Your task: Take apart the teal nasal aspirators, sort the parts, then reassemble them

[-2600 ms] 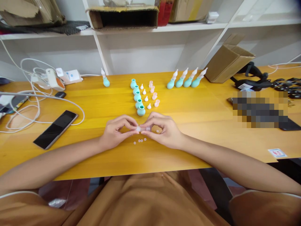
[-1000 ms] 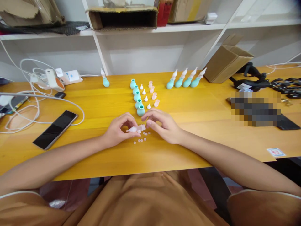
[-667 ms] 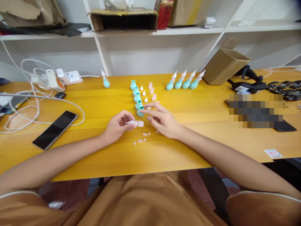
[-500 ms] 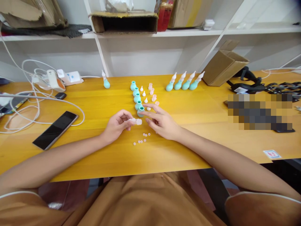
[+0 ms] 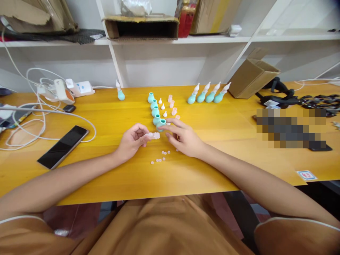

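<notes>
a small assembly workroom (rows of teal bulbs (image 5: 155, 110), shelved cartons (image 5: 142, 26)).
</notes>
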A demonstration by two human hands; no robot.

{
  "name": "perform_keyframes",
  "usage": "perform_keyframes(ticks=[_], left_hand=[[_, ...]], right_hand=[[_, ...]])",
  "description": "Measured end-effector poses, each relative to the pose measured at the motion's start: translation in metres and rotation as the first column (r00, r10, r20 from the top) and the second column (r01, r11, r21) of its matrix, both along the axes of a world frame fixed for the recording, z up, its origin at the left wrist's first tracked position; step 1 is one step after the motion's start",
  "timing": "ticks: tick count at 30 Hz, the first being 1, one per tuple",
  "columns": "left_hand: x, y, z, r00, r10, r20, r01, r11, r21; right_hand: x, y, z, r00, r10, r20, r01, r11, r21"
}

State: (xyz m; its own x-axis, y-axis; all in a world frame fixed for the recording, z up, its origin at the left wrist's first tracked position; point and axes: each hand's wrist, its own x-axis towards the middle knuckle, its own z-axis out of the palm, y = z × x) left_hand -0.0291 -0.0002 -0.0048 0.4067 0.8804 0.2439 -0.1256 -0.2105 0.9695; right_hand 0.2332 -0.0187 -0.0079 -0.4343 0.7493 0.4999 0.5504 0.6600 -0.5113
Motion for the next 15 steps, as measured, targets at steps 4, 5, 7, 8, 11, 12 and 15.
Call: perform_keyframes(ticks=[4, 5, 7, 8, 11, 12, 15], left_hand=[[-0.002, 0.001, -0.002, 1.000, 0.002, 0.000, -0.002, 1.000, -0.018], [-0.003, 0.001, -0.003, 1.000, 0.003, 0.001, -0.003, 1.000, -0.020], [-0.003, 0.002, -0.004, 1.000, 0.009, 0.004, -0.009, 1.000, -0.022], [-0.004, 0.003, -0.004, 1.000, 0.010, 0.006, -0.010, 1.000, -0.023], [-0.003, 0.003, -0.005, 1.000, 0.008, 0.016, -0.007, 1.000, -0.028], [-0.003, 0.003, -0.005, 1.000, 0.005, 0.017, -0.004, 1.000, -0.030], [-0.003, 0.003, -0.005, 1.000, -0.006, 0.017, 0.007, 0.999, -0.040]], right_hand=[[0.001, -0.005, 0.008, 0.974, 0.046, -0.222, -0.070, 0.992, -0.101], [0.000, -0.006, 0.009, 0.960, 0.050, -0.276, -0.096, 0.984, -0.153], [-0.002, -0.007, 0.010, 0.913, 0.049, -0.406, -0.171, 0.947, -0.271], [-0.004, -0.007, 0.010, 0.873, 0.044, -0.486, -0.227, 0.918, -0.325], [-0.006, -0.006, 0.011, 0.700, -0.025, -0.714, -0.419, 0.795, -0.439], [-0.006, -0.006, 0.011, 0.642, -0.067, -0.764, -0.472, 0.751, -0.463], [-0.005, -0.004, 0.013, 0.516, -0.181, -0.838, -0.579, 0.646, -0.496]])
